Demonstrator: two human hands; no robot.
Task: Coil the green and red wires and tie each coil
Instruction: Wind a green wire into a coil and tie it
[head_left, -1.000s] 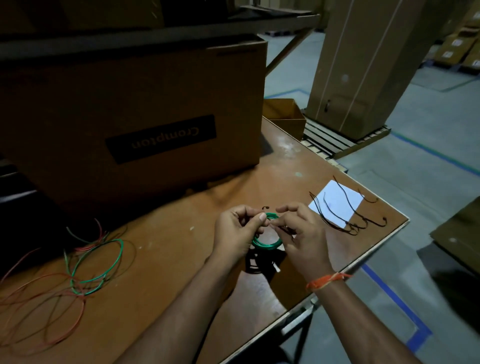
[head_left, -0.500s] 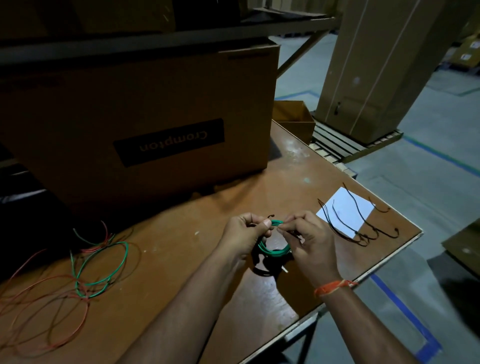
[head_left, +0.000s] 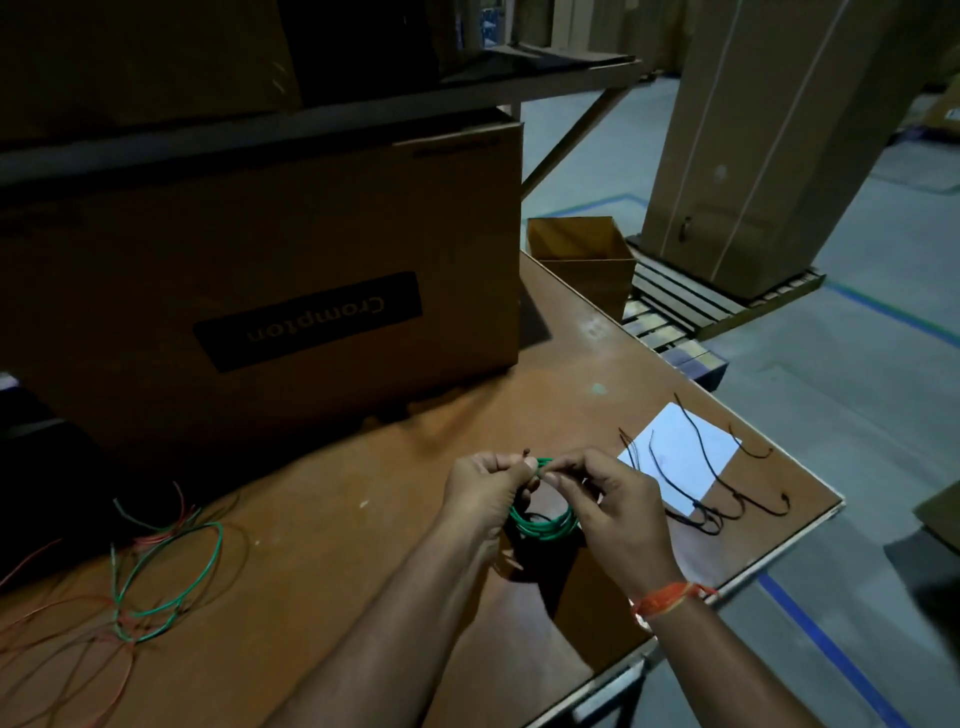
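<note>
Green coil (head_left: 543, 522), wound small and tight, was held clear of the surface (head_left: 322, 525) between both hands. The left hand (head_left: 485, 491) was closed on the coil's upper left arc, thumb and forefinger pinching at the top; the right hand (head_left: 615, 506) pinched the same top point from the other side, with a dark tie end (head_left: 525, 451) seen projecting just above the left grip. Whether the tie had been fully twisted could not be told. Spare black ties (head_left: 711, 496) lay on a white sheet (head_left: 680, 457) just right of the right grip. Loose green and red wires (head_left: 150, 577) lay uncoiled well to the left of the left grip. Risk was judged as follows: were either pinch slackened before the tie was closed, the springy turns would likely be sprung open; an overworked thin tie might be snapped.
</note>
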